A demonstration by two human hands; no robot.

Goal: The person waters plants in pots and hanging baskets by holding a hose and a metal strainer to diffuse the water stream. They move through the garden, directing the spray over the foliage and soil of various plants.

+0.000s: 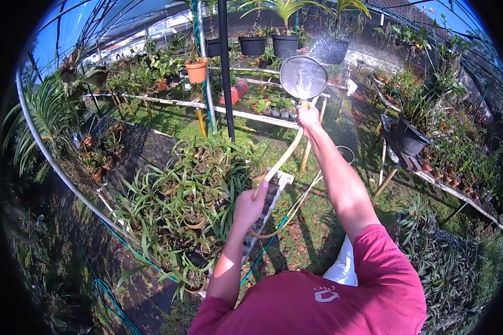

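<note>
Stretched far forward, my right hand is closed around the end of a pale yellow hose. Just beyond it is a round mesh strainer, with water spraying at and past it toward a hanging black pot. Whether the strainer is fixed to the hose cannot be made out. My left hand is closed around the same hose lower down, beside a bench of leafy potted plants. Below that hand the hose loops down and runs back up to the right.
More black pots and an orange pot hang ahead. A dark pole stands left of centre. On the right is a plant bench with a tilted black pot. A green hose crosses the grass.
</note>
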